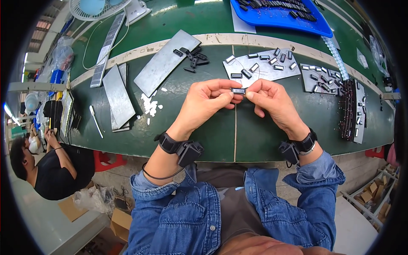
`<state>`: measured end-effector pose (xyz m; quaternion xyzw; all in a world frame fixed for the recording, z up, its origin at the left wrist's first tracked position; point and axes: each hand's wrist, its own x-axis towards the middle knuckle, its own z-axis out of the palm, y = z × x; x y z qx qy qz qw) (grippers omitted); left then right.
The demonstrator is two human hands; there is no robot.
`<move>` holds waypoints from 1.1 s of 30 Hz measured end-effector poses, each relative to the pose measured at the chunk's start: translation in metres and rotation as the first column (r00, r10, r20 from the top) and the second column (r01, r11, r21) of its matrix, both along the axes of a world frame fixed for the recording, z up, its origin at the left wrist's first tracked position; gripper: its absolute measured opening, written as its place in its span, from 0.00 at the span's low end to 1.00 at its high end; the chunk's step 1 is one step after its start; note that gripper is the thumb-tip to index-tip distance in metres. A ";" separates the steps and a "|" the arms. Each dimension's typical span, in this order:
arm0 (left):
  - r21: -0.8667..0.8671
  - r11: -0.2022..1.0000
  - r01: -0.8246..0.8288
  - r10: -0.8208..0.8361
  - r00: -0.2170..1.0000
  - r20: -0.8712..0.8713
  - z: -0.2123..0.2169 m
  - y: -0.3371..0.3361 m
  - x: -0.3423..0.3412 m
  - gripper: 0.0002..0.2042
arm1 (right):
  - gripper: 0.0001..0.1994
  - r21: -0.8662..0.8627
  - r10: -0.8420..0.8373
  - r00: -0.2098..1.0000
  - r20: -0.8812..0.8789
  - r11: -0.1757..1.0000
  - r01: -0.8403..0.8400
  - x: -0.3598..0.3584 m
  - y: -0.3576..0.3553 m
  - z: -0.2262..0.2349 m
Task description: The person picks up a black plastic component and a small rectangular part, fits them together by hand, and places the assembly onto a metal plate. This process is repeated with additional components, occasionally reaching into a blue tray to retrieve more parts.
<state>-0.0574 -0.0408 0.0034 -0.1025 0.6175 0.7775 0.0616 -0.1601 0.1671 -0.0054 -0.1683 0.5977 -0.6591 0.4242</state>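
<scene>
Two hands meet over the middle of the green table (212, 140), just beyond its near edge, and pinch one small black rectangular part (238, 91) between them. The left hand (207, 103) has its fingers curled in, thumb and forefinger closed on the part's left end; the right hand (272, 101) does the same on the right end, its other fingers folded toward the palm. The part lies level with its long axis running left to right, a pale face turned up toward the camera; which end is which cannot be told. Each wrist carries a black band with a small black box on it.

Near the hands the table surface is bare, with open room to the left and right of the wrists and a seam running from near to far under the part.

Just beyond the hands lies a grey metal sheet (259, 68) strewn with more of the same small parts, pointing in mixed directions. To its right, a second grey sheet (316, 78) holds further parts, and a dark rack of stacked pieces (349, 110) stands close to the table's right edge. To the left, three bare grey plates (165, 61) lie at angles, with white scraps (148, 105) between them and the hands.

Farther off, a blue tray (280, 19) of dark parts sits at the far side. Another person (46, 165) sits beyond the table's left end.
</scene>
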 end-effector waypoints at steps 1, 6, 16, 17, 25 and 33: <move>0.007 1.000 0.000 0.000 1.000 0.000 -0.001 -0.001 0.000 0.15 | 0.06 -0.013 0.005 1.000 -0.005 1.000 -0.005 0.000 0.000 -0.001; 0.039 0.998 0.052 -0.054 0.997 0.061 0.001 -0.004 0.001 0.15 | 0.05 -0.022 0.001 0.998 -0.068 1.000 -0.002 0.006 -0.001 -0.003; -0.867 0.428 -0.255 0.100 0.967 -0.235 0.020 -0.059 0.009 0.09 | 0.05 -0.045 -0.119 0.991 -0.056 0.992 0.116 -0.003 0.006 0.013; -0.909 0.298 -0.291 0.052 0.956 -0.289 0.016 -0.067 0.003 0.08 | 0.06 -0.053 -0.131 0.990 -0.043 0.990 0.129 -0.004 0.005 0.016; -0.927 0.061 -0.371 -0.129 0.918 -0.376 -0.009 -0.060 -0.029 0.05 | 0.05 -0.058 -0.134 0.989 -0.068 0.990 0.131 -0.006 0.006 0.008; -0.952 0.072 -0.298 -0.132 0.943 -0.305 -0.010 -0.043 -0.007 0.04 | 0.05 -0.074 -0.152 0.985 -0.077 0.987 0.146 -0.005 0.004 0.007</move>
